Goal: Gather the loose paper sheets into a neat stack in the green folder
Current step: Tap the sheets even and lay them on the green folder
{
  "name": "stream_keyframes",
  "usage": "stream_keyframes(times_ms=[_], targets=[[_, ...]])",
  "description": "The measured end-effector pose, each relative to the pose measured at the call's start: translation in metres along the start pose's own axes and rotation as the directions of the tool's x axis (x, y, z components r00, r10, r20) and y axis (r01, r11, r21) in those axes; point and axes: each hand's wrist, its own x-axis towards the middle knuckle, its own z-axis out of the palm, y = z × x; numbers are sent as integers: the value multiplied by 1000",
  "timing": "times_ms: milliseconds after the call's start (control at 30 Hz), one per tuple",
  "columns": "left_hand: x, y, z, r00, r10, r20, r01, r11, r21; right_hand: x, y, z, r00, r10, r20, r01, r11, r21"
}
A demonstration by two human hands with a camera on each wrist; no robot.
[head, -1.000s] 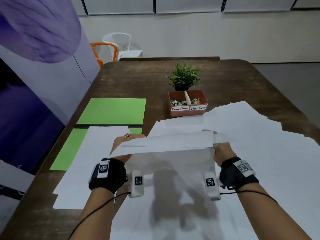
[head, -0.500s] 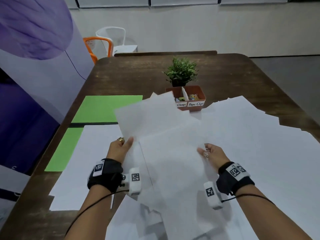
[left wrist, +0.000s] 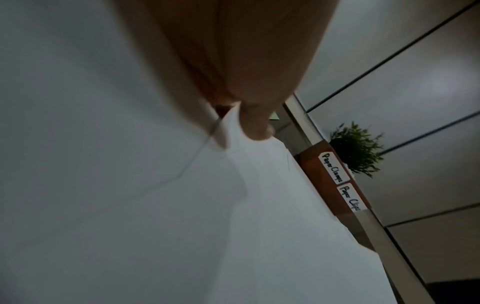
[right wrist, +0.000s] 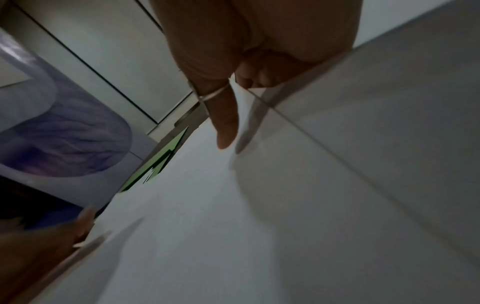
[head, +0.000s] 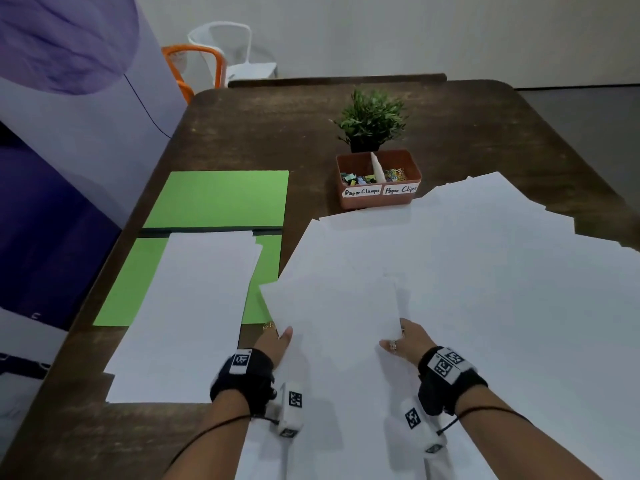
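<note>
The green folder (head: 218, 199) lies open at the table's left, and a white stack (head: 194, 306) rests on its near half, overhanging toward me. Many loose white sheets (head: 502, 289) cover the right side. My left hand (head: 278, 336) and right hand (head: 398, 337) each pinch a near corner of a small bundle of sheets (head: 332, 306) lying low over the loose pile, just right of the folder. In the left wrist view the thumb (left wrist: 257, 123) presses on the paper (left wrist: 182, 205). In the right wrist view the ringed thumb (right wrist: 226, 127) lies on top of the paper (right wrist: 207, 226), other fingers underneath.
A terracotta box (head: 379, 195) labelled Paper Clamps and Paper Clips stands behind the sheets, with a small potted plant (head: 372, 121) behind it. A purple banner (head: 69, 98) borders the dark wooden table (head: 277, 126) on the left. Two chairs (head: 214, 57) stand beyond the far end.
The bundle, held up on edge between both hands a second ago, has tipped forward and come down flat over the loose pile. Both hands moved lower and nearer with it.
</note>
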Motion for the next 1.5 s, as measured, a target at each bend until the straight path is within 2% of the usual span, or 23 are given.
stream_keyframes(times_ms=[67,133,167,267,367,433,567,633,733,833,900,967,1033,1100,1167,1267,1367,1433,1500], targets=[[-3,6,-1,1000,-15,18,15,999,-40,0,-7,2,998,-58,15,59,996,-68],[-7,12,-7,998,56,19,-56,998,-36,-3,-15,-2,993,-118,-12,118,993,1],[-6,13,-11,993,117,-25,-118,992,-47,-5,-20,-7,988,-150,-21,151,986,66],[-18,24,-27,958,238,-161,-274,924,-266,-18,-41,-27,971,-233,-52,238,939,248],[-40,47,-42,890,331,-312,-434,825,-362,-33,-68,-49,940,-322,-110,339,865,369],[-51,62,-49,859,340,-383,-490,762,-423,-42,-85,-58,906,-400,-139,422,824,379],[-71,87,-52,873,249,-420,-478,609,-633,-57,-112,-68,835,-501,-230,551,747,372],[-86,98,-60,826,280,-488,-554,557,-618,-65,-121,-73,804,-534,-261,594,703,390],[-104,106,-72,780,368,-506,-619,573,-537,-72,-125,-77,768,-579,-276,641,692,332],[-113,110,-76,749,447,-489,-659,581,-478,-69,-123,-71,791,-578,-201,611,738,287],[-109,114,-75,715,461,-525,-691,578,-434,-66,-123,-65,793,-578,-192,609,745,271],[-103,118,-74,665,466,-584,-728,581,-365,-66,-128,-63,792,-567,-229,611,730,305],[-98,121,-76,638,471,-610,-750,562,-350,-66,-133,-65,784,-542,-302,620,700,355],[-94,122,-76,630,484,-607,-764,525,-374,-64,-133,-69,780,-510,-364,625,672,398],[-90,121,-73,633,470,-615,-766,493,-412,-63,-132,-71,789,-493,-366,613,658,436],[-85,118,-63,651,395,-648,-740,522,-425,-59,-133,-67,829,-460,-319,559,694,453],[-85,113,-55,690,300,-658,-698,514,-498,-56,-138,-62,848,-439,-298,529,734,426],[-85,115,-54,686,268,-676,-701,491,-517,-57,-144,-59,831,-449,-330,556,704,442],[-90,122,-58,663,254,-704,-724,456,-517,-61,-151,-59,799,-465,-382,601,623,500]])
